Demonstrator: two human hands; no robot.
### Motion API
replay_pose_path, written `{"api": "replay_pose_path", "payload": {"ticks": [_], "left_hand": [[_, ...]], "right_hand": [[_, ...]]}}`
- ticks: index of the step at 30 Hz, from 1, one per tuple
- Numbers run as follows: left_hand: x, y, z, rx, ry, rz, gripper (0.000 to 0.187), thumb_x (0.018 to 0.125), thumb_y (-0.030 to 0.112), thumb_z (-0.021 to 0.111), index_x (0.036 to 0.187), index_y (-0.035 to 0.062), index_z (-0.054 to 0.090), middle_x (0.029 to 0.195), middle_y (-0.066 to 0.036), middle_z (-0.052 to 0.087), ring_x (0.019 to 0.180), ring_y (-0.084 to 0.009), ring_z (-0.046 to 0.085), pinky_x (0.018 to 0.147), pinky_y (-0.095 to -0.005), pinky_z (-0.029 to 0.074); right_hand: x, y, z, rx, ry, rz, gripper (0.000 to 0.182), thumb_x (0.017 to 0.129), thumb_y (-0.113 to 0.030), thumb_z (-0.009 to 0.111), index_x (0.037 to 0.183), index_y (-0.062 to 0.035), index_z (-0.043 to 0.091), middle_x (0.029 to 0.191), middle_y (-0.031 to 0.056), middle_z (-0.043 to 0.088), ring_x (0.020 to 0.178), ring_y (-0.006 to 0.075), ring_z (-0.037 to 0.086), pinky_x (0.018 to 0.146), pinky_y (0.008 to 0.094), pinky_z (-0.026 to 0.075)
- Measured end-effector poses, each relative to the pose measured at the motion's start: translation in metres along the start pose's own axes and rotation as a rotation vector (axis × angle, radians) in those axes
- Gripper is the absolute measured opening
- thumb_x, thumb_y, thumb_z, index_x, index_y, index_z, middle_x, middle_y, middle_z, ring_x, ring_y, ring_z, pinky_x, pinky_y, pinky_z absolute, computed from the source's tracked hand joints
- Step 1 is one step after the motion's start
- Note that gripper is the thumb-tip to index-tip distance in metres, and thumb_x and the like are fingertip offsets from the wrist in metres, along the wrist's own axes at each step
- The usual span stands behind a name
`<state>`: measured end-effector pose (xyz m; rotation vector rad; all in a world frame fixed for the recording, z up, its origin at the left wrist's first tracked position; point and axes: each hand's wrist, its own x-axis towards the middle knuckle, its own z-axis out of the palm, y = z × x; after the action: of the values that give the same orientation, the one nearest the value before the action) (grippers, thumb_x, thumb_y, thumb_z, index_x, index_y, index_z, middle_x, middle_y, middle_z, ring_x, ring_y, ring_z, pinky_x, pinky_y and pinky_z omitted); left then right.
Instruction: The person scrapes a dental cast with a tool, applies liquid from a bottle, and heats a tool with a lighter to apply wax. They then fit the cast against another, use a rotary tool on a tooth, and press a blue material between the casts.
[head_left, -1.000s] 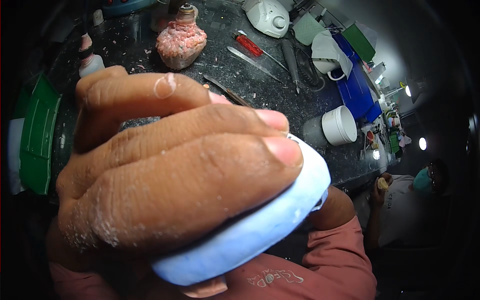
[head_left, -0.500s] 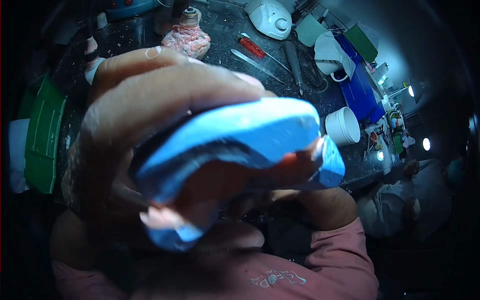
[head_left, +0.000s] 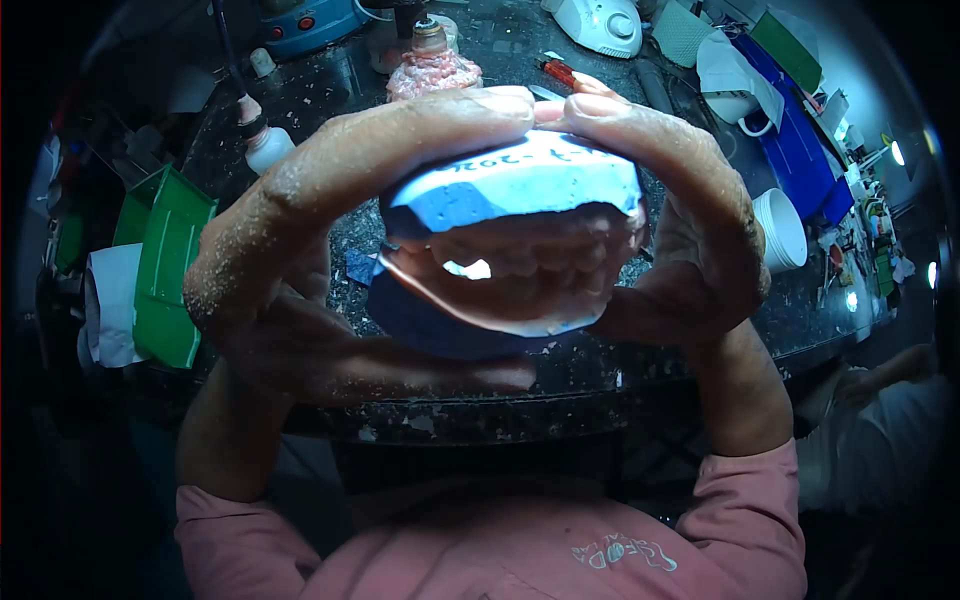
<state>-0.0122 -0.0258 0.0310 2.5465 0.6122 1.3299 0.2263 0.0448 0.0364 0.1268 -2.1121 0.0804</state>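
Both of my hands are raised in front of me around a pair of blue plaster dental casts (head_left: 520, 185), set one above the other. Handwriting in dark ink runs along the upper cast. Tooth shapes and a pinkish base show in shadow between the two, with a bright gap at the left. My left hand (head_left: 265, 235) grips from the left, fingers over the top and thumb below. From the right, my right hand (head_left: 700, 215) closes on them, fingertips on top and thumb low at the side. The lower cast (head_left: 430, 320) is in deep shade.
Green trays (head_left: 178, 270) and a white bottle (head_left: 268, 148) stand at left. A lumpy pink-coated burner (head_left: 432, 72), a blue machine (head_left: 312, 25), a red-handled tool (head_left: 557, 70) and a white control unit (head_left: 597, 27) are behind. A white tub (head_left: 780, 230) and blue bin (head_left: 800, 165) stand right.
Earlier my left hand held a blue cast close to the camera and my right hand was mostly hidden behind it. Now both hands hold two stacked casts, farther from the camera and turned.
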Motion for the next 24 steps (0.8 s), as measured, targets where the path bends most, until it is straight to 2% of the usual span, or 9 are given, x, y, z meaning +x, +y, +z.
{"api": "replay_pose_path", "payload": {"ticks": [4, 6, 8, 11, 15, 17, 19, 21, 24], "left_hand": [[0.013, 0.016, -0.008, 0.255, -0.182, 0.037, 0.103, 0.056, 0.042, 0.089, 0.132, -0.0083, 0.042, 0.127, -0.026, 0.054, 0.118, -0.0361, 0.055, 0.099, -0.0441, 0.047], [0.009, 0.016, 0.008, 0.209, 0.022, 0.046, 0.104, 0.055, 0.046, 0.088, 0.131, -0.0095, 0.042, 0.125, -0.025, 0.055, 0.117, -0.0351, 0.056, 0.098, -0.0428, 0.048], [0.009, 0.011, 0.009, 0.162, 0.038, 0.046, 0.104, 0.055, 0.047, 0.087, 0.13, -0.0097, 0.043, 0.125, -0.025, 0.055, 0.116, -0.0351, 0.056, 0.098, -0.0433, 0.048], [0.009, 0.012, 0.012, 0.091, 0.068, -0.01, 0.1, 0.055, 0.046, 0.087, 0.129, -0.0082, 0.046, 0.123, -0.024, 0.057, 0.114, -0.0335, 0.058, 0.098, -0.0433, 0.048], [0.002, 0.018, 0.023, -0.061, 0.179, -0.132, 0.093, 0.059, 0.036, 0.087, 0.132, -0.0039, 0.046, 0.124, -0.022, 0.057, 0.112, -0.0305, 0.059, 0.095, -0.0416, 0.051], [0.004, 0.027, 0.029, -0.21, 0.305, -0.315, 0.079, 0.062, 0.013, 0.087, 0.128, -0.0053, 0.048, 0.122, -0.021, 0.06, 0.111, -0.0288, 0.061, 0.098, -0.0406, 0.051], [0.006, 0.025, 0.028, -0.222, 0.307, -0.347, 0.078, 0.062, 0.012, 0.087, 0.128, -0.0051, 0.049, 0.121, -0.021, 0.06, 0.112, -0.0282, 0.06, 0.099, -0.0402, 0.05], [0.006, 0.009, 0.028, -0.253, 0.3, -0.104, 0.078, 0.061, 0.012, 0.088, 0.127, -0.0047, 0.05, 0.121, -0.02, 0.06, 0.113, -0.0276, 0.06, 0.098, -0.0395, 0.05], [0.005, 0.022, 0.027, -0.224, 0.318, -0.266, 0.078, 0.06, 0.013, 0.089, 0.126, -0.0044, 0.051, 0.119, -0.02, 0.061, 0.111, -0.0271, 0.061, 0.098, -0.0388, 0.05]], "right_hand": [[-0.002, 0.004, 0.005, -0.039, 0.008, -0.066, 0.067, 0.068, -0.021, 0.085, 0.118, 0.0111, 0.054, 0.109, 0.0238, 0.063, 0.103, 0.0322, 0.064, 0.093, 0.0504, 0.05], [-0.003, 0.002, 0.004, -0.043, 0.003, -0.067, 0.067, 0.068, -0.02, 0.085, 0.118, 0.0111, 0.054, 0.11, 0.0241, 0.063, 0.103, 0.0324, 0.064, 0.093, 0.0498, 0.05], [-0.003, -0.001, 0.002, -0.048, -0.048, 0.015, 0.068, 0.067, -0.021, 0.085, 0.119, 0.0115, 0.054, 0.111, 0.0239, 0.063, 0.103, 0.0328, 0.064, 0.091, 0.0466, 0.05], [-0.007, 0.002, 0.006, -0.055, -0.002, -0.012, 0.069, 0.068, -0.023, 0.085, 0.119, 0.0114, 0.054, 0.111, 0.0238, 0.064, 0.103, 0.0325, 0.064, 0.09, 0.0436, 0.05], [-0.011, 0.005, 0.003, -0.015, -0.05, 0.006, 0.076, 0.073, -0.034, 0.081, 0.125, 0.0108, 0.05, 0.115, 0.0258, 0.061, 0.106, 0.0347, 0.062, 0.091, 0.0436, 0.049], [-0.013, 0.005, 0.004, -0.007, -0.064, 0.027, 0.078, 0.074, -0.036, 0.079, 0.128, 0.0103, 0.048, 0.118, 0.0268, 0.059, 0.108, 0.0363, 0.061, 0.092, 0.0445, 0.048], [-0.013, 0.004, 0.004, 0.007, -0.072, 0.052, 0.077, 0.076, -0.036, 0.078, 0.13, 0.0099, 0.047, 0.118, 0.0275, 0.059, 0.109, 0.0368, 0.06, 0.093, 0.0455, 0.047], [-0.013, 0.005, 0.004, 0.009, -0.075, 0.05, 0.078, 0.076, -0.037, 0.077, 0.13, 0.0098, 0.047, 0.118, 0.0279, 0.059, 0.11, 0.0371, 0.06, 0.093, 0.0459, 0.047], [-0.012, 0.006, 0.002, 0.022, -0.094, 0.049, 0.079, 0.077, -0.038, 0.076, 0.13, 0.01, 0.046, 0.119, 0.0285, 0.058, 0.111, 0.0373, 0.059, 0.094, 0.046, 0.047]]}}
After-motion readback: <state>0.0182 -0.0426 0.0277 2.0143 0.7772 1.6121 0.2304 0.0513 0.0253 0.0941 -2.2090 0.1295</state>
